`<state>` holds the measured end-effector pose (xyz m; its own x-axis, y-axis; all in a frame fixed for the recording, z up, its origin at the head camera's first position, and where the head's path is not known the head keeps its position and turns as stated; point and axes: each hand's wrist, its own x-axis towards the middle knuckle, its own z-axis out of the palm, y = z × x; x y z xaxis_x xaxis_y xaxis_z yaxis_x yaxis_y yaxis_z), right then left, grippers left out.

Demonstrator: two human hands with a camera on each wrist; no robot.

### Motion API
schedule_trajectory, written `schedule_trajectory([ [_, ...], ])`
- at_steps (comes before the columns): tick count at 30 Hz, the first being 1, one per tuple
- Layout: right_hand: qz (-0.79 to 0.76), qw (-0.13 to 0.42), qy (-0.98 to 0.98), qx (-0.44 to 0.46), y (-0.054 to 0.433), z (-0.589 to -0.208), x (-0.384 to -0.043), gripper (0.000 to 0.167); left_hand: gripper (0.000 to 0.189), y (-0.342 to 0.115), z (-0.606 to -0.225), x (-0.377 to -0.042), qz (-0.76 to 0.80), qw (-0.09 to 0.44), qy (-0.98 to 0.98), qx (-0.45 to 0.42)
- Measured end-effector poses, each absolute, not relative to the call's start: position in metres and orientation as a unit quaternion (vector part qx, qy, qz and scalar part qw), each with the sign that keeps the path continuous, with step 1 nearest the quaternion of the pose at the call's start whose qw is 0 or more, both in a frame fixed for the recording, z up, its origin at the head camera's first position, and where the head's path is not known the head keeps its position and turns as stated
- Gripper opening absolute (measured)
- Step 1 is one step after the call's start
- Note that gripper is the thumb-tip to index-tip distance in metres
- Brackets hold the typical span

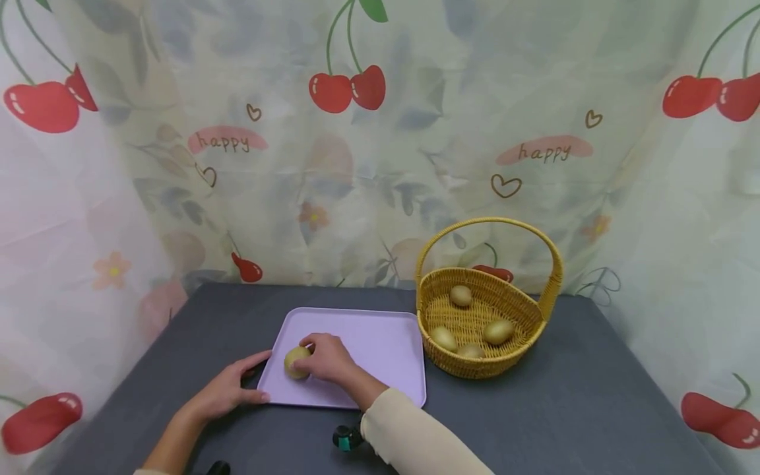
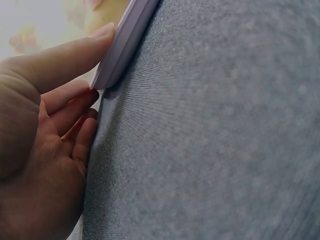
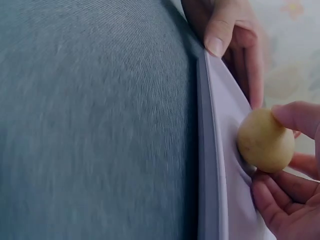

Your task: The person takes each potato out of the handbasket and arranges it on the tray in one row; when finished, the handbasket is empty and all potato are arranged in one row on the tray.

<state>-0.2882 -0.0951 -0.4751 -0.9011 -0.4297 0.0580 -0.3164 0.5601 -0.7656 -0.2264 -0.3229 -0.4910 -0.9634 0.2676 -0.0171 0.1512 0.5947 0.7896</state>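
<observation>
A round yellow-brown fruit or potato (image 1: 293, 363) is over the left part of a lilac tray (image 1: 380, 356). My right hand (image 1: 329, 359) holds it between thumb and fingers. In the right wrist view the same round piece (image 3: 265, 140) sits close against the tray face; whether it bears its weight there I cannot tell. My left hand (image 1: 222, 392) holds the tray's near left corner, thumb on the front rim and fingers at the left side. The left wrist view shows that thumb on the tray rim (image 2: 122, 50).
A wicker basket (image 1: 481, 369) with a tall handle stands at the tray's right, holding several similar brownish pieces, one of them a brown oval (image 1: 499, 332). Dark grey cloth (image 1: 564, 409) covers the table. A printed curtain (image 1: 380, 165) hangs behind and at both sides.
</observation>
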Motion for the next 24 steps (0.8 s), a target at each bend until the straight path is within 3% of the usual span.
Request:
schedule_trajectory([
  [13,-0.436,0.024,0.883,-0.172,-0.111,-0.477,-0.272,0.035,0.081,-0.323,-0.490,-0.229,0.430,0.064,0.890,0.136],
  [20,-0.336,0.018,0.918,-0.208,-0.108,-0.469,-0.271,0.049,0.080,-0.322,-0.489,-0.228,0.428,0.061,0.891,0.139],
  [24,-0.346,0.015,0.915,-0.205,-0.112,-0.475,-0.270,0.049,0.081,-0.325,-0.491,-0.228,0.418,0.054,0.895,0.143],
])
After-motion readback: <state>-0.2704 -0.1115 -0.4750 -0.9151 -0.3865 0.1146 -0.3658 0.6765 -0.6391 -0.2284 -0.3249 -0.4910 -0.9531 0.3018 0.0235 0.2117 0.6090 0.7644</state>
